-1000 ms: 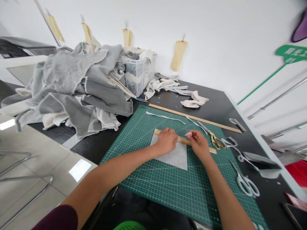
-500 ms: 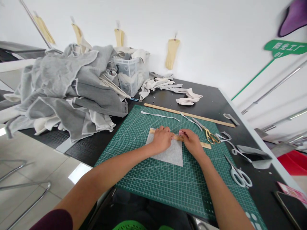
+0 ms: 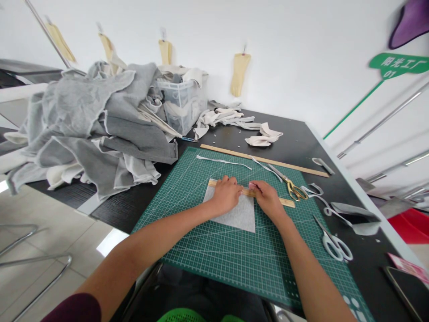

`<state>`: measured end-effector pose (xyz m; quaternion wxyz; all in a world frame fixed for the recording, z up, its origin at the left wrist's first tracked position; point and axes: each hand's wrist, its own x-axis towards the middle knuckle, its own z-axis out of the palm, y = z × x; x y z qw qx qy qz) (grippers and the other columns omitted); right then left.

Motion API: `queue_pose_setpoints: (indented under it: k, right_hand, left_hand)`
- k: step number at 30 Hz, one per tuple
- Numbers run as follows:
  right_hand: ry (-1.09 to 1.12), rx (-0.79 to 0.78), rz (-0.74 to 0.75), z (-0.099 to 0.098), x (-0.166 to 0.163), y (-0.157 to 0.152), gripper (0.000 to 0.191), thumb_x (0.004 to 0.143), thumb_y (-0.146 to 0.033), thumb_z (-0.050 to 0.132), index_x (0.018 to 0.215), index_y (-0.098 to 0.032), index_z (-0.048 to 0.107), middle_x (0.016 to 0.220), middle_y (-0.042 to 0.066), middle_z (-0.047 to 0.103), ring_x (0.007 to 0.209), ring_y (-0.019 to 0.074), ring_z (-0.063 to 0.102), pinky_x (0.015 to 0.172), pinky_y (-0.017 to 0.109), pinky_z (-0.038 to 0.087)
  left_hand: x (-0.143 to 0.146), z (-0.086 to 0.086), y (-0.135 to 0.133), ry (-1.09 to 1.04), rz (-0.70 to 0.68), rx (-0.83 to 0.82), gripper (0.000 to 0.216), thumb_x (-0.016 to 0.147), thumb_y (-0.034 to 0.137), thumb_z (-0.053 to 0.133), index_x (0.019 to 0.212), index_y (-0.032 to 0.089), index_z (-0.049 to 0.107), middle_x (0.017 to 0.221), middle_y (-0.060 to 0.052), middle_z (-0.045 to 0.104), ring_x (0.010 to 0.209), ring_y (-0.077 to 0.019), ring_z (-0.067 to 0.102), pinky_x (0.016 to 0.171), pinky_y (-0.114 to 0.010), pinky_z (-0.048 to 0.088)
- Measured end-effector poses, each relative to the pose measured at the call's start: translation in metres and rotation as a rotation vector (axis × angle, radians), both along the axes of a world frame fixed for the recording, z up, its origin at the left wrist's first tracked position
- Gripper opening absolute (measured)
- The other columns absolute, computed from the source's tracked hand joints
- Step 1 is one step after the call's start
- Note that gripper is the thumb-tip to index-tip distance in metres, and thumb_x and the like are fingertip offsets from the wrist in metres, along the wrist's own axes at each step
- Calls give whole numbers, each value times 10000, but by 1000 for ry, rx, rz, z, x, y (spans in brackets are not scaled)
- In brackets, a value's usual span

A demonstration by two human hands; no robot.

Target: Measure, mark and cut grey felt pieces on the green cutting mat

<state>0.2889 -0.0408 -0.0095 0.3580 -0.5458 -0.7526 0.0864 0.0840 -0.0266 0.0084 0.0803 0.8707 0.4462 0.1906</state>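
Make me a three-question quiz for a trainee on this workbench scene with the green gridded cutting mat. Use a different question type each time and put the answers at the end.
1. Multiple choice: what does the bare left hand rest on, across the light-grey square of cloth?
a) a clear plastic box
b) a short flat wooden ruler
c) a black phone

2. True or false: the metal scissors with white handles lie nearer the person than the metal scissors with gold handles.

3. Fill in the colour: the bare right hand holds a small ____ piece in its fingertips.

Key: 1 b; 2 true; 3 pink.
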Motion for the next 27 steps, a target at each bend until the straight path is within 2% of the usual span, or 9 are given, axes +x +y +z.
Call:
queue_pose_setpoints:
  k: [27]
  right_hand:
    - [-106, 19, 12, 2, -3, -3, 244, 994, -196, 445, 1082, -201, 673, 1020, 110, 710, 944, 272, 652, 853, 406, 499]
  left_hand:
    - [1, -1, 0, -7, 1, -5, 248, 992, 344, 494, 1039, 290, 732, 1033, -55, 585, 998, -242, 463, 796, -380, 378]
